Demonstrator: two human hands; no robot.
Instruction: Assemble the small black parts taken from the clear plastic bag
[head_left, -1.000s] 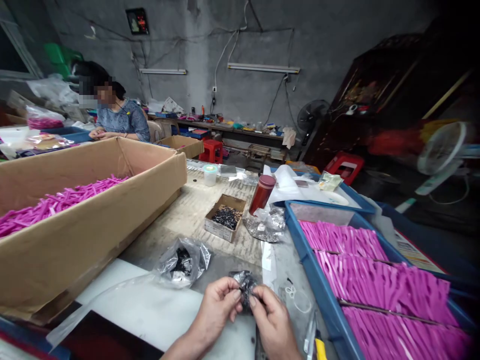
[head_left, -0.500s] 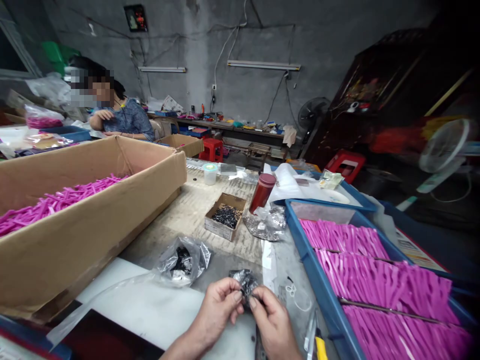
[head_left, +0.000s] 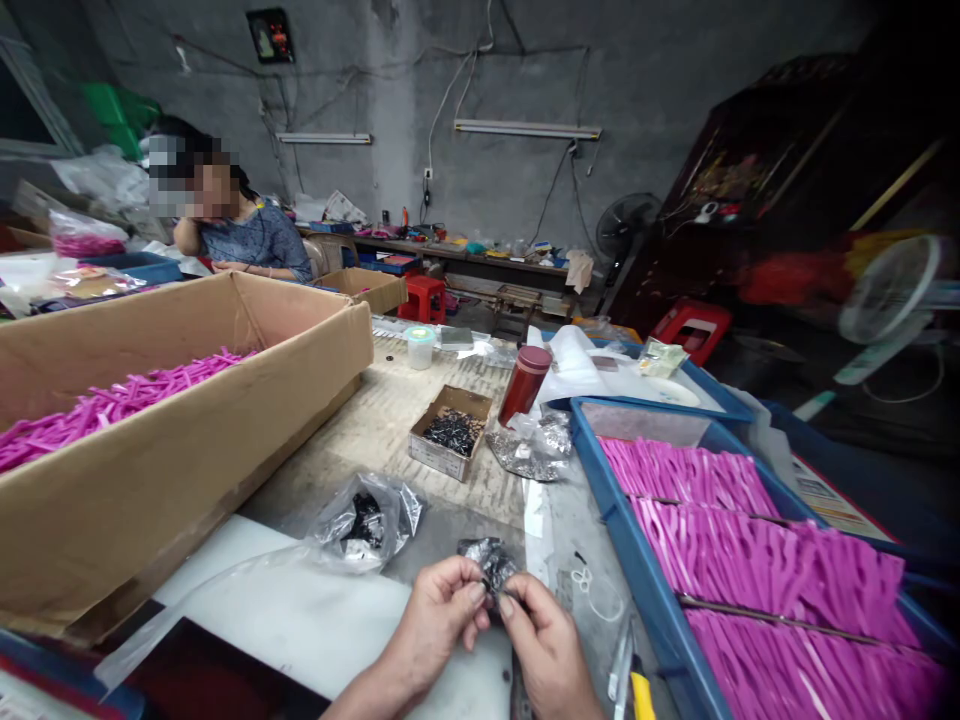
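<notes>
My left hand (head_left: 442, 605) is closed in a pinch, thumb against fingertips. Facing it, my right hand (head_left: 544, 630) pinches too, with only a narrow gap between them. Something small and dark seems to be at the fingertips, too small to name. Just beyond the fingers lies a crumpled clear plastic bag with dark contents (head_left: 487, 553), partly hidden by them. A second clear bag (head_left: 367, 520) with black pieces rests to the left. Farther off stands a small cardboard box (head_left: 437, 460) holding many tiny black parts.
A large cardboard box (head_left: 187, 440) of magenta strips fills the left. At right, a blue tray (head_left: 611, 530) holds rows of magenta pieces. A reddish-brown jar (head_left: 525, 385) stands beyond the hands; a yellow-handled tool (head_left: 641, 692) lies near the tray. A person (head_left: 251, 235) sits back left.
The person at the back left has leaned and brought a hand up to the head. My two hands stay almost where they were, still pinching.
</notes>
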